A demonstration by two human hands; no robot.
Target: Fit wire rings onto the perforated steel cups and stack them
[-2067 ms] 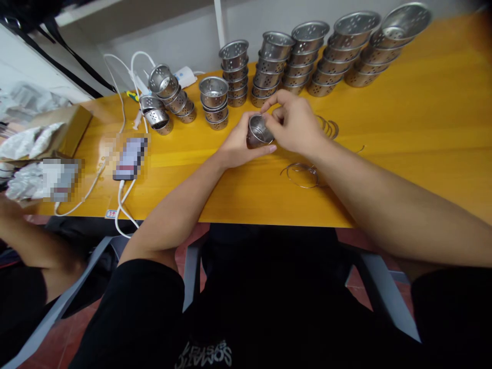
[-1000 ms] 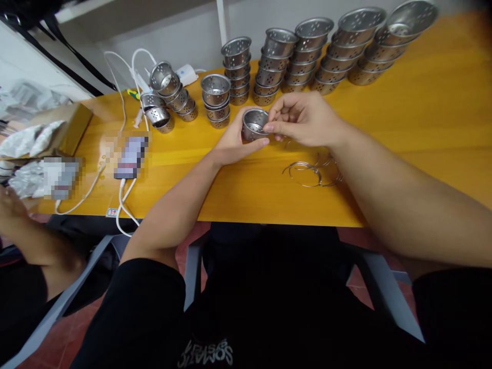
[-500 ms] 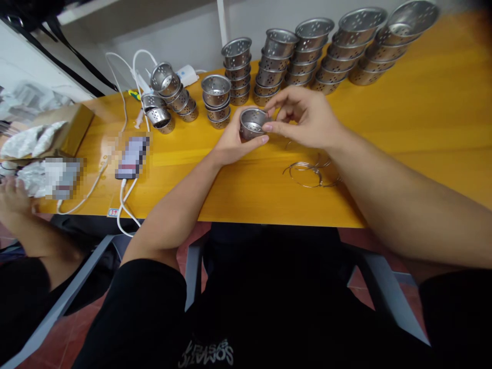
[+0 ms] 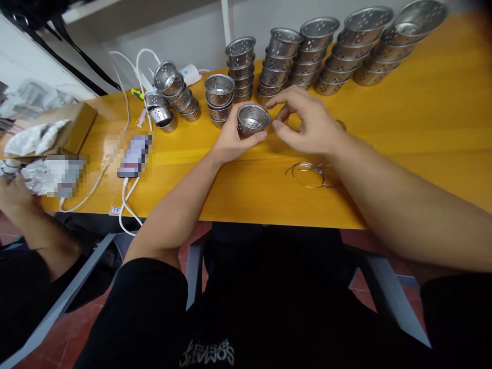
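Observation:
My left hand [image 4: 232, 138] is wrapped round a small perforated metal cup [image 4: 251, 123], its thumb along the near side and the mouth tipped towards me. A thin shiny line, perhaps wire, shows inside the cup near its right side. Just right of the rim is my right hand [image 4: 305, 123], thumb and forefinger apart with a gap between them, and nothing visible in them. Thin metal wire rings [image 4: 307, 175] lie on the table below the right hand, partly covered by the right forearm.
Several stacks of perforated cups [image 4: 240, 69] stand along the back of the yellow table [image 4: 238, 192]. Leftward are a leaning cup stack [image 4: 177, 92], a phone [image 4: 134, 156] with white cables, and a cardboard box [image 4: 79, 128]. Another person's hand [image 4: 17, 195] is at the far left.
My right thumb and forefinger have parted and drawn slightly away from the cup's rim. The cup stays in my left hand, its inside now more visible. The whole view has shifted slightly.

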